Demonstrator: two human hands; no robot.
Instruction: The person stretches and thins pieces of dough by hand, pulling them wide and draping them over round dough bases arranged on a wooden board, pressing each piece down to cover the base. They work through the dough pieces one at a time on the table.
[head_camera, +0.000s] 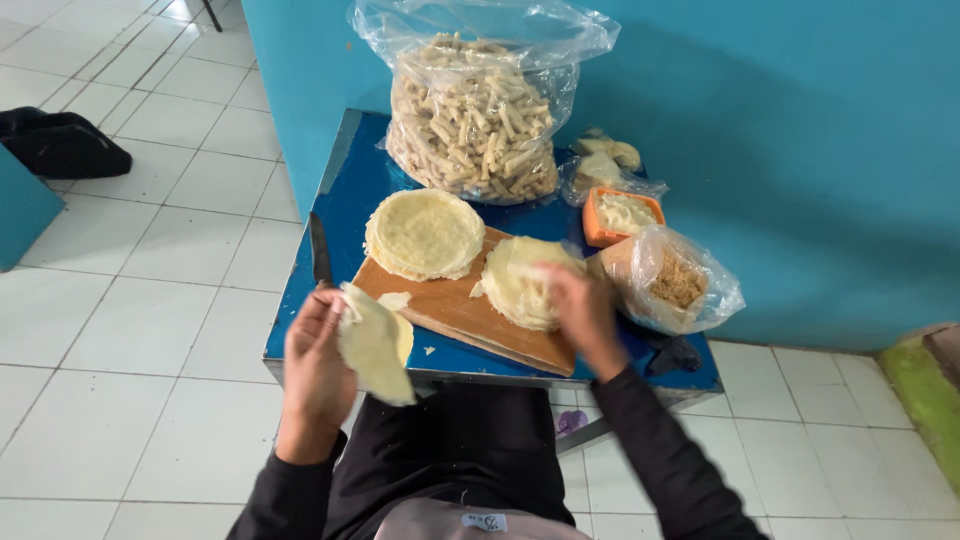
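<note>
My left hand (315, 355) holds a thin pale yellow pastry sheet (377, 345), which droops over its palm in front of the table. My right hand (582, 310) rests on a stack of half-round pastry sheets (520, 280) at the right end of a wooden cutting board (465, 315). Its fingers pinch the top sheet's edge. A stack of round sheets (425, 233) lies on the board's far left part.
The board lies on a small blue table (350, 190) against a blue wall. A black-handled knife (320, 250) lies at the table's left edge. A big clear bag of rolled pastries (475, 125), an orange bowl (622, 215) and a bag of shredded filling (675, 280) stand behind and right.
</note>
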